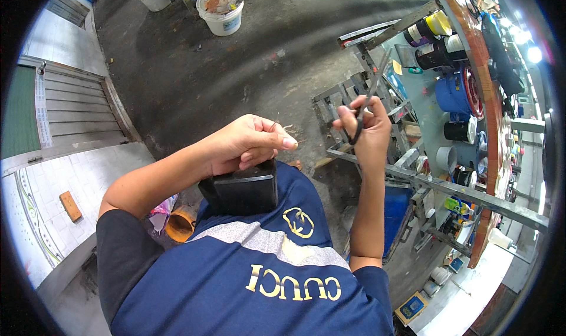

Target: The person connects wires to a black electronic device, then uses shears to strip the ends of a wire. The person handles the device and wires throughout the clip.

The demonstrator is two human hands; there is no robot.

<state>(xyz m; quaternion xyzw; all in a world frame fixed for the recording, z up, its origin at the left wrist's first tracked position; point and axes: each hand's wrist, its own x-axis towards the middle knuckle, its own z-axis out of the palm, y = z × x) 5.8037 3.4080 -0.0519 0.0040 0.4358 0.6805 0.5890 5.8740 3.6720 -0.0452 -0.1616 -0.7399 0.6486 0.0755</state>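
Note:
My left hand [253,142] is closed in a pinch in front of my body. Thin pale strands [288,128] stick out at its fingertips; their kind is too small to tell. Just below that hand is a black box-like object [243,190] against my shirt, and I cannot tell whether the lower fingers touch it. To the right, my right hand [371,129] is raised and holds dark scissors [378,79] by a black handle loop. The blades point up and away, slightly blurred, apart from the left hand.
A metal frame rack [466,197] stands close on my right, with paint cans, a blue bucket [451,94] and tape rolls on its shelf. A white bucket [221,12] sits on the dark floor ahead. On the left are a slatted door [76,106] and a brick-coloured block [70,206].

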